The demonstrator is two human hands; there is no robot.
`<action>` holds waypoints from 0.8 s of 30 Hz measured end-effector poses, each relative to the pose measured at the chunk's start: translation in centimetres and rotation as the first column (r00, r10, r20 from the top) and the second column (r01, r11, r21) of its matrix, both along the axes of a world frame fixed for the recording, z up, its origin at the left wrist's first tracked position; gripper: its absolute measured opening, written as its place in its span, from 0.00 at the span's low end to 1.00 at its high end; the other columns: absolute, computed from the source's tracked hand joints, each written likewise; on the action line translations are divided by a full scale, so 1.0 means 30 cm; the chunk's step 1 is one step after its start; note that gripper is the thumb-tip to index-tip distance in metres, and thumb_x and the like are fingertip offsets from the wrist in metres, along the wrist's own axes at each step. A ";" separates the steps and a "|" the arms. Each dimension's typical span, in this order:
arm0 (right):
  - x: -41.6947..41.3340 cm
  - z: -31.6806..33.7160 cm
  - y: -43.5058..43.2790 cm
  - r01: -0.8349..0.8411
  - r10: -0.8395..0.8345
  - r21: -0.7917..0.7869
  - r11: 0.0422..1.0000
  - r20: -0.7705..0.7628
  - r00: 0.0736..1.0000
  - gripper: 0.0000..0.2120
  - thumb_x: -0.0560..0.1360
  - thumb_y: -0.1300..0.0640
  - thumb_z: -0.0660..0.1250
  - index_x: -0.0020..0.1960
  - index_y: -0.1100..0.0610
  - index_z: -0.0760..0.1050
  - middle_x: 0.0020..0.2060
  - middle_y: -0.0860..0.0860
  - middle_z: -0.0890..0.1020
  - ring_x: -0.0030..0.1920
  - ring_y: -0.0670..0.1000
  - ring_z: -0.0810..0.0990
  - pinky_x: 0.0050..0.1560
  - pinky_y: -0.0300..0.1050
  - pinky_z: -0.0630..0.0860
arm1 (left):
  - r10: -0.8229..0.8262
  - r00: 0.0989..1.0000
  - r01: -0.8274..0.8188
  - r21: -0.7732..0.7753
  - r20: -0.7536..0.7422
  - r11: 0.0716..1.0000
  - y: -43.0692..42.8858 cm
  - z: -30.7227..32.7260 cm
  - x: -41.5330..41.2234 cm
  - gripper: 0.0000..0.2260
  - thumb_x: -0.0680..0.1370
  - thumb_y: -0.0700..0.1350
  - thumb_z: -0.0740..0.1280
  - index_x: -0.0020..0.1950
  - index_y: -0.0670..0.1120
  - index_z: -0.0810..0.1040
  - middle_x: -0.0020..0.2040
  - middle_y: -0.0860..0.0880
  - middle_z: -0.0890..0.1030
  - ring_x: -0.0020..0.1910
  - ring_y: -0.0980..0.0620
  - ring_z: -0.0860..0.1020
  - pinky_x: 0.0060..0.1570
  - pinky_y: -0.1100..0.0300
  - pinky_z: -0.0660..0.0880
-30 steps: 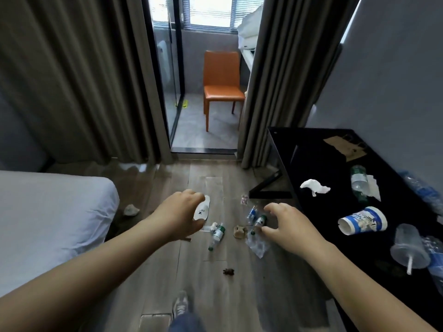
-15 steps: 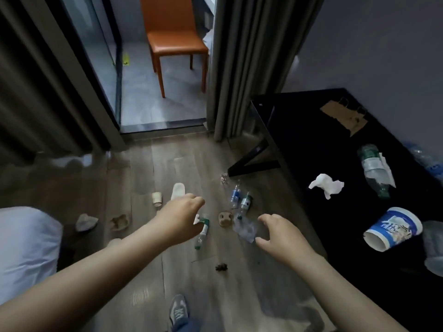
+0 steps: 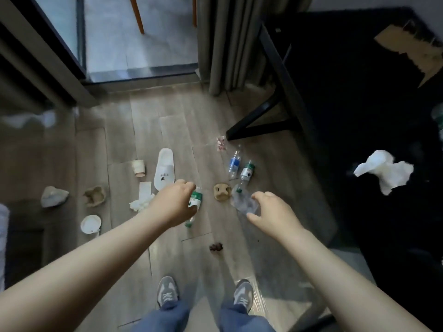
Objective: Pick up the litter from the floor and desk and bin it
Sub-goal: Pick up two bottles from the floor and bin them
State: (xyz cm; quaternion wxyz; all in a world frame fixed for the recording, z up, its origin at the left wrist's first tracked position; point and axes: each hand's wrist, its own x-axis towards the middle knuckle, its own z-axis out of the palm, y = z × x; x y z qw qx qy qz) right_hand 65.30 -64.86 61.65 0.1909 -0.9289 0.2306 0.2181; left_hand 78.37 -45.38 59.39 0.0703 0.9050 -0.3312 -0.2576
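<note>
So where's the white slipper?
In the head view the white slipper lies on the wooden floor left of centre, just beyond the left hand, with a small paper cup on its left.

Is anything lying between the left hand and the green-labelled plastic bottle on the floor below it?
Nothing visible. The left hand hangs directly over the green-labelled plastic bottle, hiding part of it. The white slipper and crumpled white tissue lie off to the side.

Wood-plank floor [image 3: 167, 111], grey curtains [image 3: 227, 41], black desk [image 3: 359, 97] (right side), glass door [image 3: 60, 27] beyond.
</note>
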 end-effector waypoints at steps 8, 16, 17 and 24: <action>0.115 -0.717 -0.124 -0.026 0.026 0.029 0.999 -0.014 1.000 0.20 0.74 0.49 0.66 0.62 0.56 0.72 0.57 0.55 0.76 0.57 0.57 0.76 0.53 0.47 0.72 | -0.004 1.000 0.004 0.019 -0.009 1.000 -0.125 -0.734 0.074 0.18 0.73 0.49 0.66 0.61 0.45 0.73 0.57 0.44 0.77 0.54 0.42 0.77 0.50 0.52 0.75; 0.198 -1.418 -0.204 -0.056 0.057 -0.013 0.998 0.026 0.998 0.20 0.74 0.48 0.66 0.62 0.55 0.72 0.58 0.55 0.76 0.59 0.56 0.75 0.54 0.46 0.72 | -0.078 0.997 0.078 -0.003 -0.024 0.997 -0.216 -1.418 0.102 0.12 0.71 0.49 0.66 0.50 0.44 0.75 0.50 0.44 0.78 0.50 0.43 0.77 0.50 0.55 0.72; 0.210 -1.495 -0.214 -0.057 0.058 -0.022 0.998 0.032 0.998 0.20 0.73 0.48 0.66 0.62 0.56 0.72 0.59 0.56 0.76 0.59 0.57 0.75 0.54 0.47 0.72 | -0.084 0.996 0.084 -0.008 -0.021 0.996 -0.225 -1.487 0.110 0.12 0.71 0.50 0.66 0.50 0.45 0.75 0.50 0.44 0.78 0.51 0.42 0.77 0.51 0.54 0.73; 0.284 -1.849 -0.296 -0.066 0.079 -0.096 0.993 0.133 0.988 0.21 0.73 0.49 0.67 0.63 0.57 0.72 0.59 0.57 0.75 0.60 0.58 0.74 0.58 0.48 0.72 | -0.166 0.982 0.162 0.046 0.093 0.986 -0.294 -1.808 0.190 0.19 0.74 0.52 0.67 0.62 0.46 0.73 0.58 0.46 0.76 0.57 0.45 0.76 0.55 0.55 0.72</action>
